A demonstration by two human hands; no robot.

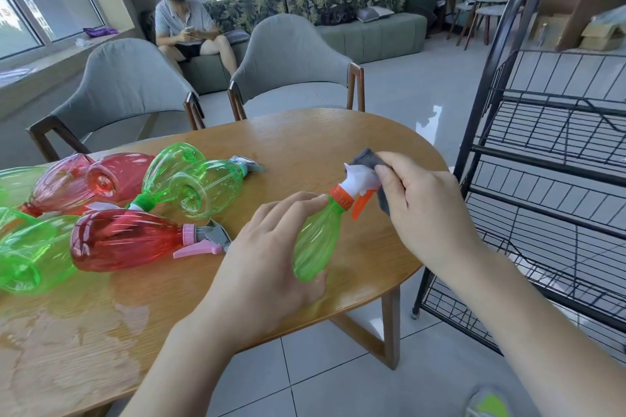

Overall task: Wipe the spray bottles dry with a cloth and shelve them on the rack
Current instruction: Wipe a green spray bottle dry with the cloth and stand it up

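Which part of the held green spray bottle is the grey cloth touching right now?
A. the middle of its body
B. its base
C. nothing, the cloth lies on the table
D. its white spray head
D: the right hand presses the grey cloth against the white spray head, while the left hand holds the green spray bottle by its body.

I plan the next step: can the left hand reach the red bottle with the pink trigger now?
Probably not yet: the left hand grips the green bottle while the right hand wipes with the cloth. The red bottle lies close, unblocked.
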